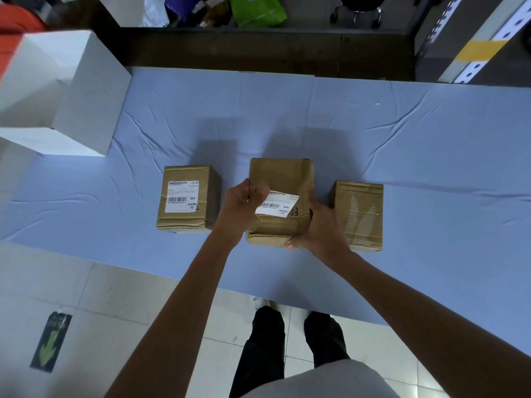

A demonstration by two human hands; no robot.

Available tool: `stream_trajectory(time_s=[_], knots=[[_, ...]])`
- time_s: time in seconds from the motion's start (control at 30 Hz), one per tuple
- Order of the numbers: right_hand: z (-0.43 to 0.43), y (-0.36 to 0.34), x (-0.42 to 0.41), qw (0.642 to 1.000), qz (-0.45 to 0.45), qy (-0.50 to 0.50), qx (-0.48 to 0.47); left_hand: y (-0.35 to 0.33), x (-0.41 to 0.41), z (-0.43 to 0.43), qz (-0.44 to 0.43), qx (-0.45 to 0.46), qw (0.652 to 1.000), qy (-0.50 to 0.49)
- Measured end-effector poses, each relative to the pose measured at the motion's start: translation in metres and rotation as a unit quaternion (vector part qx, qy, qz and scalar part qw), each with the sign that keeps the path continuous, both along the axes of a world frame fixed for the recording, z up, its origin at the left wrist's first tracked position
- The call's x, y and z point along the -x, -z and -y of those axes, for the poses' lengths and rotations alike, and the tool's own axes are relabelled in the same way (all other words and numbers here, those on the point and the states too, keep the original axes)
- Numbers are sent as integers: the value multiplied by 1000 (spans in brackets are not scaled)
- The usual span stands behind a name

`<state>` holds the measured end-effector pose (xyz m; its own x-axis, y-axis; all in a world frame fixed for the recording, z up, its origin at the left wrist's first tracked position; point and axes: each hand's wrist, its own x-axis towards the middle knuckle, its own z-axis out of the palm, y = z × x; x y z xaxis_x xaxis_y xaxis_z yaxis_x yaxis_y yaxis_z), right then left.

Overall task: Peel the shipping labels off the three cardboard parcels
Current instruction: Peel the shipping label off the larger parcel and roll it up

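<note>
Three brown cardboard parcels stand in a row on the blue-covered table (316,116). The left parcel (186,218) carries a flat white shipping label (183,195) on top. The middle parcel (280,173) has its white label (278,205) partly lifted at the left edge, and my left hand (240,206) pinches that lifted edge. My right hand (319,225) grips the middle parcel's right front corner. The right parcel (359,214) shows only tape and no label on its top.
A large white box (71,90) sits at the table's left back corner. A dark wooden edge (258,50) runs behind the table, with bags and a stool base on the floor beyond. My legs and the tiled floor (115,297) are below the table's front edge.
</note>
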<state>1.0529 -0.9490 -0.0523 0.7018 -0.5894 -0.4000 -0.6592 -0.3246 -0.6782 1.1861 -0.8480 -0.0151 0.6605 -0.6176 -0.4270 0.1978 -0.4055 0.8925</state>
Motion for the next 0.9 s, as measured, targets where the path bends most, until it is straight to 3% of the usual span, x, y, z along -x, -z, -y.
stream_trajectory(time_s=[0.6, 0.9], knots=[[-1, -5, -1, 1000, -13, -13, 10, -3, -9, -2, -40, -29, 999, -19], [-2, -3, 0, 1000, 10, 10, -9, -4, -15, -9, -75, 39, 995, -48]])
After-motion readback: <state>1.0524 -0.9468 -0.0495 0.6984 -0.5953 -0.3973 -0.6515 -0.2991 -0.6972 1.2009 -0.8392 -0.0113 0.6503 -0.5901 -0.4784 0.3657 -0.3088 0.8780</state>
